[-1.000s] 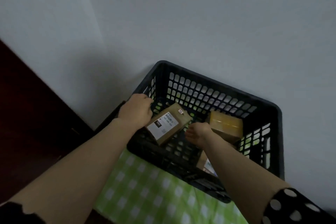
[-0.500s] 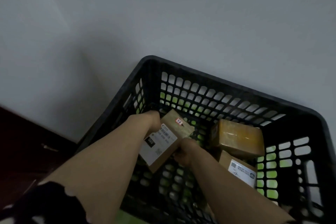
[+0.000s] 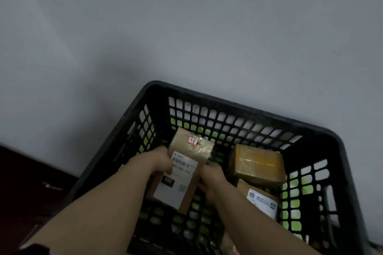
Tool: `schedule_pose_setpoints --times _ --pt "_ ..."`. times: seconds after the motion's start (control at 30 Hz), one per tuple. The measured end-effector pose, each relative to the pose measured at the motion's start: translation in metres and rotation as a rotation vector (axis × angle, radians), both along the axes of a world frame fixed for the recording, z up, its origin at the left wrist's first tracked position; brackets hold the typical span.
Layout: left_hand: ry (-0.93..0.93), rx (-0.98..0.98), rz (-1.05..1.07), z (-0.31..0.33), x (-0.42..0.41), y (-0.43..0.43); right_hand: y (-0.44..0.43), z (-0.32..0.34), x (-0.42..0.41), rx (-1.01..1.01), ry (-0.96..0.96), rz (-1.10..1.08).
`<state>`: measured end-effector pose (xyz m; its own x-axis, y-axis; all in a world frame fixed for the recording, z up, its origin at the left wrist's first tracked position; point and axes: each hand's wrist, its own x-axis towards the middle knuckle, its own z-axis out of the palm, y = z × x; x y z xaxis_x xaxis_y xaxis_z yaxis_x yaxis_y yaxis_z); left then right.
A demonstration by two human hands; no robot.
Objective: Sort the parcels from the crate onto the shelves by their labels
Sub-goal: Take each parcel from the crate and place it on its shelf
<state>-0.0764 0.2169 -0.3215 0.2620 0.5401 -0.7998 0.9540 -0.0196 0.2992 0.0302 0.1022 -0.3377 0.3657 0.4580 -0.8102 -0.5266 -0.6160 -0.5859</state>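
**1. Hands.** My left hand grips the left edge of a cardboard parcel. My right hand grips its right edge. Both are closed round it, with the fingertips hidden behind the box. The parcel sits tilted between the hands, inside the black plastic crate.

**2. Step in hand (my judgement).** I am lifting this parcel out and reading its code.
- A small pink-edged sticker lies just beyond the hands. It appears to read "3-2", with a further mark below.
- A white shipping label lies between the hands.
- I should raise the parcel straight up past the rim, with the sticker facing the camera and no thumb over it.
- I should confirm the code before turning away.

The box looks rigid, so a two-handed edge grip should be enough.

**3. Around the hands.** Just right of my right hand lies a parcel wrapped in yellowish tape. Nearer to me than that is a third parcel with a white label. My right forearm should not drag across either of them.

**4. Limits of view.**
- The shelves are not in view.
- The light is dim, so the shipping print is unreadable.
- My right forearm partly covers the third parcel.
- The frame cuts off the crate's near wall.
- A green cloth shows through the crate holes, but I cannot tell what carries the crate.
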Motion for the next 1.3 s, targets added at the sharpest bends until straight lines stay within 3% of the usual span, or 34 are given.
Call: schedule_pose_setpoints --times 0.2,0.4,0.57,0.9,1.13,1.3 --pt "-0.334 0.105 0.308 0.094 -0.013 -0.040 -0.023 0.096 0.000 0.123 -0.225 0.093" --pt "-0.629 0.285 0.617 0.187 -0.063 -0.090 -0.035 0.188 -0.031 0.433 -0.469 0.243" --pt "-0.834 0.513 0.897 0.256 -0.139 -0.151 -0.057 0.247 -0.088 0.679 -0.497 0.392" --pt "-0.767 0.825 1.127 0.333 -0.361 -0.332 -0.166 0.322 -0.303 1.016 -0.342 0.858" --pt "-0.594 1.025 1.415 0.351 -0.551 -0.542 -0.321 0.333 -0.522 1.084 -0.155 1.177" --pt "-0.549 1.060 1.666 0.351 -0.636 -0.683 -0.430 0.332 -0.637 1.131 -0.074 1.386"
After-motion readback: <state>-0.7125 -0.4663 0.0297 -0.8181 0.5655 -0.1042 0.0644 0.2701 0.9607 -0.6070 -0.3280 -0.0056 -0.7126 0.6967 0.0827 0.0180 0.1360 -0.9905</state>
